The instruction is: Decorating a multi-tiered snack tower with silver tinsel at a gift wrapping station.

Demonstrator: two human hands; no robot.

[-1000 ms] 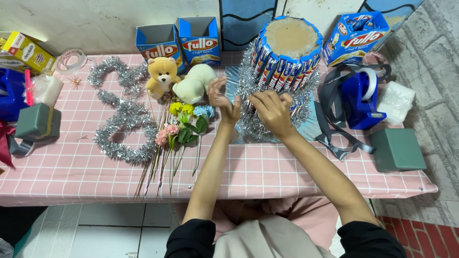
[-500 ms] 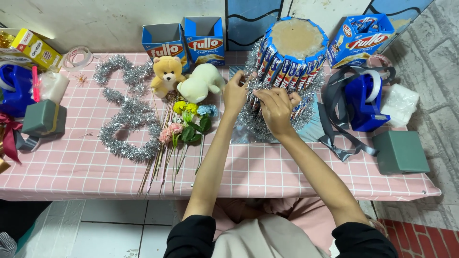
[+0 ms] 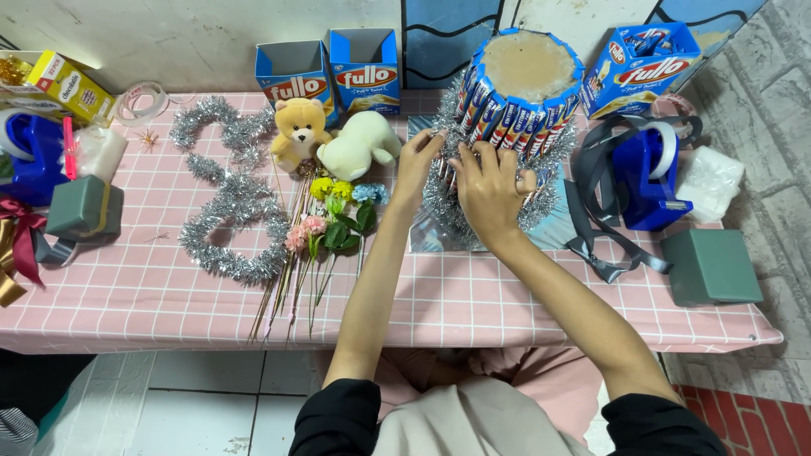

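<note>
Pink checked table [image 3: 507, 304] carries a snack tower [image 3: 517, 93] ringed with silver tinsel [image 3: 443, 207] at centre-right. Both hands at its near side: left hand [image 3: 420, 160] pinching tinsel at the base, right hand [image 3: 490, 190] spread, fingers pressed on the wrappers. Loose garland [image 3: 226, 228] and flowers [image 3: 325, 228] lie left.

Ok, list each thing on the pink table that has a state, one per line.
snack tower: upright, wrapped in sticks, silver tinsel round its base
left hand: fingers on the tower's side
right hand: pressed on the tinsel at the base
two blue boxes: upright, tops open
loose tinsel: lying curled
fake flowers: lying flat
tan bear: on its back
</note>
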